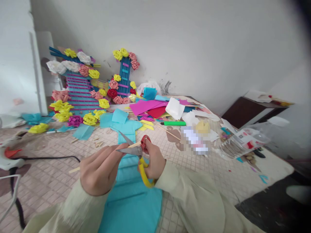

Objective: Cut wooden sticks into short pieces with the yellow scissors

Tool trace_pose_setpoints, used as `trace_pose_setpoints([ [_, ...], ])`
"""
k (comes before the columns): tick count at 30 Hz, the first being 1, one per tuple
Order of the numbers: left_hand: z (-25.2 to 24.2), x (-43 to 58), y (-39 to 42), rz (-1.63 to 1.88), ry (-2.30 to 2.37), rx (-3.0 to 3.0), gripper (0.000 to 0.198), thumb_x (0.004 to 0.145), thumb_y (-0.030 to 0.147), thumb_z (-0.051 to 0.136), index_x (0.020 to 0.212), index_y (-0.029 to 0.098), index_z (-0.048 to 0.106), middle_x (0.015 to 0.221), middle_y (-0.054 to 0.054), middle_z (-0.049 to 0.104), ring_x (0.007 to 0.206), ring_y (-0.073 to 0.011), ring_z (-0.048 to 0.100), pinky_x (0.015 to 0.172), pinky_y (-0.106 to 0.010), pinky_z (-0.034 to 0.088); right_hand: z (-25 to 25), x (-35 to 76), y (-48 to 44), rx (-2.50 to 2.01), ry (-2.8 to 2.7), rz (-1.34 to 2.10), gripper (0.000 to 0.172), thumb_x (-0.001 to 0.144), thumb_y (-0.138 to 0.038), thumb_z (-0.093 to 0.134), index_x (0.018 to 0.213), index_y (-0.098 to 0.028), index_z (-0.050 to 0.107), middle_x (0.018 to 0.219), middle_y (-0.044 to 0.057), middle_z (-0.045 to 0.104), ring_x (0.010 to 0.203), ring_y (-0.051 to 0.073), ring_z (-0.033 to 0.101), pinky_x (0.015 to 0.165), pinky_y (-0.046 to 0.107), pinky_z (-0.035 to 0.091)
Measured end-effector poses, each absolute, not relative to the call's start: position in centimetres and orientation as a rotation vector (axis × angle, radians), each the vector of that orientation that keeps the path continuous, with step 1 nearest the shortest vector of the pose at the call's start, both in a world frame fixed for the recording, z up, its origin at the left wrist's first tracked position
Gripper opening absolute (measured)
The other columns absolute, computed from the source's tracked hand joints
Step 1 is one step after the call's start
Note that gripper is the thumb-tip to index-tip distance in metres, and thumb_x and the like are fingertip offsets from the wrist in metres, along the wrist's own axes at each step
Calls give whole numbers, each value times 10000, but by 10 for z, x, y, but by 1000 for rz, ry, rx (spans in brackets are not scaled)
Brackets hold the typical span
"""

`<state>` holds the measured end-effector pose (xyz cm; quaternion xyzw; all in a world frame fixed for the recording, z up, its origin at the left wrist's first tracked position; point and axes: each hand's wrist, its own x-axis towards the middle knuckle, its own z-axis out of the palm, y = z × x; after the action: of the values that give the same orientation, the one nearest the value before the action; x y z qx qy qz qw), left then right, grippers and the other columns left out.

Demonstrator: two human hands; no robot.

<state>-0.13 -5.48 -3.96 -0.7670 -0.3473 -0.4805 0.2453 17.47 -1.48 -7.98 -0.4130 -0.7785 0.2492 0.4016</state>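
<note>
My right hand (153, 159) grips scissors with yellow handles (146, 179). Their metal blades (133, 150) are spread apart and point left toward my left hand. A small red rolled piece (145, 143), possibly a paper flower, is at the right thumb and fingertips. My left hand (100, 168) has its fingers closed on a thin wooden stick (136, 144), which runs between the blades to the red piece. Beneath both hands lies a turquoise cut-out (131, 207) with a cross-shaped top.
Two paper-flower-covered frames (82, 90) lean on the wall. Coloured paper sheets (148, 106), a green marker (173, 123) and another stick (170, 133) lie behind. A plastic bottle (243, 140) rests at right. A white glue gun (8, 155) with a black cable (51, 158) is at left.
</note>
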Motion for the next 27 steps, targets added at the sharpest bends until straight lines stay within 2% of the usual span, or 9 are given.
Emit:
trace_pose_setpoints([
  [4, -40, -3, -51, -1258, -987, -2106, 235, 889, 35, 486, 1039, 169, 608, 806, -2, 703, 685, -123, 666, 612, -209, 497, -81, 175, -14, -991, -2016, 638, 340, 572, -260, 557, 860, -227, 379, 736, -13, 471, 620, 168, 490, 571, 289, 427],
  [9, -41, -4, -50, -1243, -994, -2105, 196, 885, 34, 499, 990, 169, 596, 855, -12, 713, 710, -122, 672, 621, -200, 492, -75, 175, -18, -982, -2024, 686, 383, 604, -282, 571, 931, -212, 386, 826, 27, 502, 720, 205, 526, 660, 348, 469],
  [13, -41, -3, -50, -1251, -1052, -2085, 143, 917, 86, 478, 869, 178, 576, 750, 10, 680, 608, -109, 629, 548, -207, 440, -72, 175, -19, -975, -2021, 734, 346, 628, -330, 569, 885, -225, 364, 807, 16, 490, 686, 192, 503, 635, 335, 440],
  [19, -42, -2, -49, -1240, -1070, -2028, 128, 909, 99, 507, 832, 182, 565, 694, 30, 649, 565, -102, 588, 524, -217, 392, -71, 173, -20, -947, -1996, 768, 338, 635, -360, 574, 848, -231, 344, 784, 1, 451, 658, 173, 459, 608, 316, 417],
  [27, -43, -3, -45, -1219, -1070, -2003, 121, 919, 112, 497, 944, 176, 597, 735, 13, 671, 577, -108, 606, 515, -221, 395, -70, 172, -21, -953, -1957, 855, 348, 628, -354, 587, 852, -227, 354, 807, 4, 451, 696, 176, 472, 658, 337, 452],
])
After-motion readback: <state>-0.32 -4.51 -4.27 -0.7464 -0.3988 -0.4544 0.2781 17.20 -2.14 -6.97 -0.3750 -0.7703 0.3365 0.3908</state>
